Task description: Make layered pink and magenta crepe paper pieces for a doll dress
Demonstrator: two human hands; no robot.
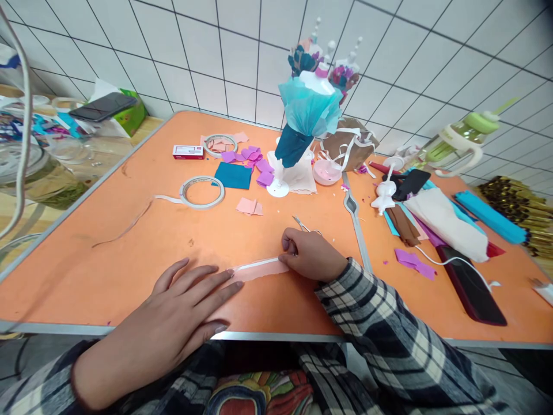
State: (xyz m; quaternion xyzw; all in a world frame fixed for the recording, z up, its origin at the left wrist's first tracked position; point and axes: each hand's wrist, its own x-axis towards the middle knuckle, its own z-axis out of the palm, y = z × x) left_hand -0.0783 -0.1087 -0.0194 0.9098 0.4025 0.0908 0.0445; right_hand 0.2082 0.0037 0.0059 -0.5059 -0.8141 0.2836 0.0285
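Pink crepe-paper strip [261, 274]; narrow white tape [259, 264]; left fingers [218, 298] spread, right fingers [294, 262] pinching tape's end; uneven pull may tear strip.

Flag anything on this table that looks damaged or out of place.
Nothing looks broken. The purple paper pieces lie scattered rather than neatly stacked, and the nearer tape roll has a loose tail sticking out leftward over the orange tabletop.

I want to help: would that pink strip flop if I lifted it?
Probably: the pink strip looks thin and narrow. It's likely light, since it looks papery. The white band along its upper edge might stiffen that side slightly.
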